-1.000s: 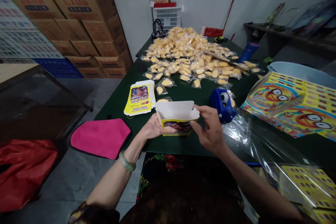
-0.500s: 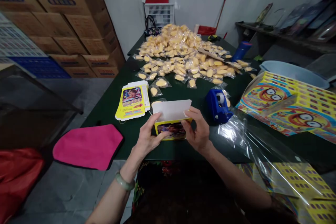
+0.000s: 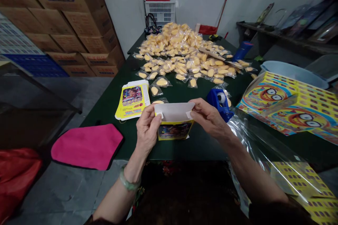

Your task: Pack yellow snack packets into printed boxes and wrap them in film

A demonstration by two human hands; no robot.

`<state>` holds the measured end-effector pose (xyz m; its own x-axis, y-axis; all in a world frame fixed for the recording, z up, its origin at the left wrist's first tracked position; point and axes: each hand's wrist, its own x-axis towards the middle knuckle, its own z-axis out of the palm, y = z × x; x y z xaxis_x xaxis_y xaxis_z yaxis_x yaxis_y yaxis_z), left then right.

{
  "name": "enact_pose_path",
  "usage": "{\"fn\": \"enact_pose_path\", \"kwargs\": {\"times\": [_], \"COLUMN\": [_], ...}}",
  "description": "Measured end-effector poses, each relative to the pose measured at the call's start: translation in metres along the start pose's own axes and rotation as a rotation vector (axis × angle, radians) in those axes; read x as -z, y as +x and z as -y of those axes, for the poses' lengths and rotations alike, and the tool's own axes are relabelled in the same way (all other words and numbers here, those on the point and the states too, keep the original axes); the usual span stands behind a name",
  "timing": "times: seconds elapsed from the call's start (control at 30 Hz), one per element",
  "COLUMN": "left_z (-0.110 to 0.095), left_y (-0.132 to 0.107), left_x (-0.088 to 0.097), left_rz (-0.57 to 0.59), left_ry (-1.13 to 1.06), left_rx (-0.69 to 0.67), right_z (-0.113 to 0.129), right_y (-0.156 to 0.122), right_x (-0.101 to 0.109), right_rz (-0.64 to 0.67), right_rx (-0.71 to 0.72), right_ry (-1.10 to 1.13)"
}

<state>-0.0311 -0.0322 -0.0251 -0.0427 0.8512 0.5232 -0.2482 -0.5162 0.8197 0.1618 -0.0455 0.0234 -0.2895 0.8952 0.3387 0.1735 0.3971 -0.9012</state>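
A small yellow printed carton (image 3: 174, 130) stands in front of me, its white top flap raised and its mouth facing me. At its left end, my left hand (image 3: 148, 128) pinches the corner by a small white side flap. My right hand (image 3: 208, 117) grips the opposite corner by the other side flap. Flattened yellow cartons (image 3: 132, 100) lie stacked to the left. Just beyond my right hand sits a blue tape dispenser (image 3: 220, 103). Individually wrapped yellow pieces (image 3: 179, 52) are heaped across the far part of the dark green table (image 3: 102, 110).
Large yellow display boxes (image 3: 295, 103) stand on the right, before a pale blue basin (image 3: 293, 72). Clear plastic film (image 3: 253, 140) hangs over the table's front edge. A pink cloth item (image 3: 88, 146) lies at the left edge. Cardboard boxes (image 3: 71, 24) are stacked at the left wall.
Both hands have shifted from the carton's front panel up to its top corners. The small side flaps now stand out at each end, and the carton's front shows more.
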Motion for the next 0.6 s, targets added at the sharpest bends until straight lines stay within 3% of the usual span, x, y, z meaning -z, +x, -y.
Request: {"fn": "enact_pose_path", "kwargs": {"times": [0.13, 0.23, 0.37, 0.5, 0.6], "left_z": [-0.008, -0.009, -0.007, -0.009, -0.015], "left_y": [0.004, 0.004, 0.001, -0.002, -0.001], "left_x": [-0.001, -0.006, -0.007, -0.002, 0.001], "left_rz": [0.005, -0.016, -0.049, 0.038, 0.093], "left_ry": [0.019, 0.012, -0.008, -0.072, -0.07], "left_rx": [-0.137, -0.227, -0.204, -0.18, -0.172], "right_z": [-0.004, 0.0, 0.008, 0.006, 0.003], "right_y": [0.0, -0.005, -0.01, -0.008, -0.008], "right_x": [-0.008, -0.004, 0.006, 0.002, -0.004], "right_rz": [-0.206, -0.15, 0.034, -0.112, -0.14], "right_rx": [0.118, 0.095, 0.03, -0.004, 0.006], "right_ry": [-0.017, -0.014, 0.01, 0.021, -0.004]}}
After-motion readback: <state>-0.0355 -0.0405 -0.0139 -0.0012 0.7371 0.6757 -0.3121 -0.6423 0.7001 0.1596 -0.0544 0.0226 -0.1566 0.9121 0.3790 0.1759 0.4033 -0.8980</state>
